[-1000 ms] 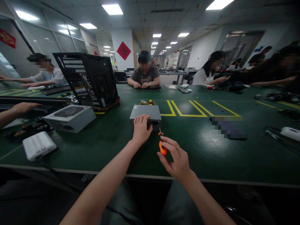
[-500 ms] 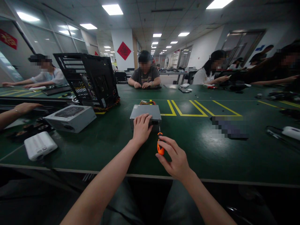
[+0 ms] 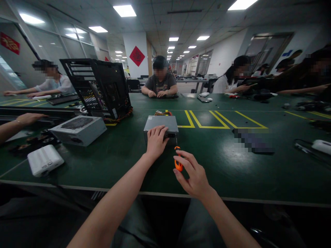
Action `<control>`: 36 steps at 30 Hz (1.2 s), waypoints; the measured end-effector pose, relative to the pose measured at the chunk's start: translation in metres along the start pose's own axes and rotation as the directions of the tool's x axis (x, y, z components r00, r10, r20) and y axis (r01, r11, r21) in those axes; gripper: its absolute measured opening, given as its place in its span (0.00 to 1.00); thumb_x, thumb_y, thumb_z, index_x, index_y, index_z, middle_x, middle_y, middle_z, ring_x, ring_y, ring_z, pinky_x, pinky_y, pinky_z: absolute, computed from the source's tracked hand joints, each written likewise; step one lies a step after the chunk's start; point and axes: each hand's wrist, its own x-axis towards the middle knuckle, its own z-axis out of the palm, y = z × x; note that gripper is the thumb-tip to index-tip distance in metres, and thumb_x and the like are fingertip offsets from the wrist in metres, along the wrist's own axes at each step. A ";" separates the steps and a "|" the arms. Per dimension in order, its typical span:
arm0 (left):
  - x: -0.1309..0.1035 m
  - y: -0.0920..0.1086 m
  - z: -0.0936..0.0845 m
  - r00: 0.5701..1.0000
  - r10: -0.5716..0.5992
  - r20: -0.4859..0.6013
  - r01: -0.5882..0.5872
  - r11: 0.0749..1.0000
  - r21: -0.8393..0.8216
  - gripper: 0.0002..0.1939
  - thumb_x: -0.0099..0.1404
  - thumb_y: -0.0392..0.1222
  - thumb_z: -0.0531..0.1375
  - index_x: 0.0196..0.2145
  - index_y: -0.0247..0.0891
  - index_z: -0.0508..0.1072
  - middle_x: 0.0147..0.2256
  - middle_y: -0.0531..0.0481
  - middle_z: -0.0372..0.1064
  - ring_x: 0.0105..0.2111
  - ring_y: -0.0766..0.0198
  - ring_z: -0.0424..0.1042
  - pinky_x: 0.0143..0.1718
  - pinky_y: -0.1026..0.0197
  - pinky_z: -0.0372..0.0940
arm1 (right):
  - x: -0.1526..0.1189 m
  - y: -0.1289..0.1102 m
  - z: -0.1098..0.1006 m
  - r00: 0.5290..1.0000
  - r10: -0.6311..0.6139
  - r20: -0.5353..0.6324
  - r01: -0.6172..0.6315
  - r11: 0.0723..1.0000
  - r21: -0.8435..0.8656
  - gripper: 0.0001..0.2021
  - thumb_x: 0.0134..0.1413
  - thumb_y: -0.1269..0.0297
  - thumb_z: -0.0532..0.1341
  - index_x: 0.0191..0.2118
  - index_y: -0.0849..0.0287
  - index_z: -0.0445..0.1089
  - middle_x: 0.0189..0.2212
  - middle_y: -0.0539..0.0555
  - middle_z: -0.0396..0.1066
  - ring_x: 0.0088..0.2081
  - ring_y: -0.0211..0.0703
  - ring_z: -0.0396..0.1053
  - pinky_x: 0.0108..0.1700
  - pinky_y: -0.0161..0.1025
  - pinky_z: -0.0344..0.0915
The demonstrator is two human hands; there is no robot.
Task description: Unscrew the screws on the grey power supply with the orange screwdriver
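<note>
A grey metal computer power supply [image 3: 160, 121] sits on the green table in front of me, with a bundle of coloured cables at its far side. Over its top front edge my left hand [image 3: 156, 143] grips it, fingers on top and thumb against the near face. An orange-and-black screwdriver [image 3: 178, 164] is between the fingers and thumb of my right hand [image 3: 192, 174]. Its thin shaft points away from me to the right end of the power supply's near face. The exact spot where the tip meets the face is too small to make out.
A black computer case [image 3: 103, 89] stands at the left behind a second power supply [image 3: 80, 130]. Nearer lies a white adapter-like box [image 3: 45, 160]. Another person's hand [image 3: 29, 119] reaches in from the left. A blurred dark object [image 3: 253, 141] lies to the right. Several people sit around the table.
The screwdriver handle has turned slightly in my right fingers, which sit a little looser round it. My left hand and the power supply keep their place.
</note>
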 end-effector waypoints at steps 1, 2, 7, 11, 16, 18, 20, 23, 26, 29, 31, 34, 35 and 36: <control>0.000 0.000 0.000 1.000 -0.001 0.000 0.001 1.000 -0.007 0.22 0.58 0.38 0.59 0.50 0.44 0.63 0.52 0.47 0.62 0.52 0.54 0.59 0.52 0.51 0.51 | 0.000 0.001 0.001 1.000 0.006 -0.026 -0.005 1.000 0.008 0.18 0.52 0.67 0.57 0.50 0.59 0.59 0.49 0.64 0.63 0.49 0.47 0.66 0.44 0.44 0.68; 0.000 -0.001 -0.001 1.000 0.000 0.001 0.000 1.000 -0.014 0.22 0.58 0.38 0.59 0.50 0.44 0.63 0.52 0.47 0.63 0.51 0.54 0.59 0.52 0.51 0.51 | -0.001 0.001 0.002 0.999 0.017 -0.048 -0.016 1.000 0.019 0.18 0.52 0.67 0.58 0.49 0.59 0.58 0.48 0.63 0.64 0.49 0.47 0.66 0.45 0.44 0.68; 0.001 -0.002 -0.002 1.000 0.010 0.002 -0.010 0.999 -0.033 0.20 0.59 0.37 0.56 0.50 0.43 0.64 0.51 0.48 0.63 0.52 0.56 0.59 0.52 0.52 0.51 | 0.001 0.003 0.002 0.997 0.032 -0.068 -0.029 0.998 0.052 0.19 0.52 0.64 0.59 0.49 0.58 0.57 0.47 0.62 0.66 0.49 0.47 0.66 0.45 0.44 0.68; 0.001 -0.002 -0.002 1.000 0.009 0.003 -0.009 1.000 -0.029 0.18 0.61 0.36 0.54 0.49 0.43 0.65 0.51 0.48 0.64 0.52 0.57 0.59 0.51 0.53 0.51 | 0.002 0.000 -0.003 1.000 0.015 -0.007 -0.015 0.999 0.031 0.21 0.53 0.68 0.55 0.54 0.58 0.57 0.50 0.62 0.62 0.51 0.48 0.64 0.47 0.46 0.67; 0.002 -0.002 -0.001 1.000 0.003 -0.007 -0.003 1.000 -0.029 0.17 0.62 0.36 0.52 0.49 0.43 0.65 0.50 0.49 0.64 0.51 0.58 0.60 0.51 0.53 0.52 | 0.002 0.000 -0.003 0.999 -0.002 -0.038 0.003 1.000 0.019 0.19 0.52 0.69 0.56 0.52 0.59 0.59 0.49 0.63 0.64 0.50 0.47 0.65 0.46 0.44 0.68; 0.002 -0.002 -0.001 1.000 -0.001 -0.006 0.000 1.000 -0.029 0.17 0.62 0.35 0.52 0.49 0.43 0.65 0.50 0.48 0.64 0.51 0.58 0.60 0.51 0.53 0.52 | 0.002 0.001 -0.001 0.998 0.006 -0.068 -0.003 1.000 0.031 0.19 0.52 0.67 0.57 0.50 0.59 0.58 0.49 0.63 0.66 0.50 0.47 0.66 0.45 0.44 0.68; 0.002 -0.002 -0.001 1.000 -0.005 -0.003 0.005 1.000 -0.029 0.17 0.63 0.35 0.52 0.49 0.43 0.65 0.50 0.48 0.64 0.52 0.57 0.60 0.51 0.52 0.52 | 0.002 0.002 0.000 0.997 0.012 -0.075 -0.009 0.999 0.046 0.19 0.52 0.65 0.58 0.50 0.59 0.57 0.49 0.63 0.66 0.50 0.47 0.66 0.45 0.43 0.69; 0.002 -0.001 -0.002 1.000 -0.007 0.001 0.007 1.000 -0.031 0.17 0.63 0.35 0.52 0.49 0.43 0.65 0.51 0.48 0.64 0.52 0.57 0.60 0.51 0.52 0.52 | 0.002 0.002 0.000 0.999 -0.001 -0.051 0.002 1.000 0.023 0.20 0.53 0.64 0.58 0.52 0.58 0.57 0.49 0.62 0.65 0.49 0.47 0.67 0.44 0.43 0.69; 0.002 -0.001 -0.002 1.000 -0.003 0.000 0.003 0.999 -0.032 0.16 0.63 0.35 0.52 0.49 0.44 0.65 0.51 0.49 0.64 0.51 0.58 0.60 0.51 0.53 0.52 | 0.001 0.002 -0.001 1.000 -0.010 -0.013 0.010 0.999 -0.036 0.19 0.53 0.64 0.58 0.52 0.55 0.60 0.48 0.61 0.63 0.41 0.44 0.70 0.40 0.41 0.70; 0.002 -0.001 -0.002 1.000 -0.004 -0.006 0.004 1.000 -0.031 0.17 0.63 0.35 0.52 0.49 0.44 0.65 0.51 0.49 0.64 0.51 0.58 0.60 0.51 0.53 0.52 | 0.000 0.004 0.001 0.999 -0.015 -0.034 0.014 0.999 -0.038 0.18 0.52 0.63 0.60 0.49 0.56 0.62 0.46 0.60 0.64 0.41 0.43 0.70 0.40 0.41 0.70; 0.002 -0.001 -0.002 1.000 -0.004 -0.005 0.004 1.000 -0.030 0.17 0.62 0.35 0.52 0.49 0.43 0.65 0.50 0.48 0.64 0.51 0.57 0.60 0.51 0.53 0.52 | 0.000 0.005 0.003 0.998 -0.004 -0.067 0.005 1.000 0.009 0.19 0.49 0.61 0.62 0.47 0.57 0.60 0.46 0.61 0.65 0.45 0.46 0.68 0.43 0.43 0.70; 0.002 -0.002 -0.002 1.000 0.001 -0.001 -0.001 1.000 -0.029 0.17 0.62 0.35 0.52 0.49 0.43 0.65 0.50 0.48 0.64 0.51 0.57 0.60 0.51 0.53 0.52 | 0.000 0.005 0.004 0.996 0.050 -0.070 -0.042 0.993 0.113 0.21 0.48 0.60 0.64 0.46 0.56 0.57 0.46 0.60 0.66 0.48 0.47 0.67 0.44 0.44 0.70; 0.002 -0.001 -0.002 1.000 0.002 -0.001 -0.002 1.000 -0.029 0.17 0.62 0.35 0.52 0.49 0.43 0.65 0.50 0.49 0.64 0.51 0.58 0.60 0.51 0.53 0.52 | -0.001 0.005 0.004 0.996 0.066 -0.057 -0.057 0.989 0.139 0.21 0.48 0.61 0.63 0.47 0.56 0.56 0.47 0.61 0.65 0.48 0.47 0.67 0.44 0.44 0.70; 0.002 -0.001 -0.002 1.000 0.002 0.000 -0.002 1.000 -0.028 0.17 0.63 0.35 0.52 0.49 0.43 0.65 0.51 0.49 0.64 0.51 0.58 0.60 0.51 0.53 0.52 | -0.001 0.004 0.004 0.996 0.075 -0.038 -0.068 0.986 0.151 0.21 0.49 0.62 0.62 0.48 0.57 0.55 0.48 0.61 0.65 0.49 0.47 0.67 0.44 0.44 0.69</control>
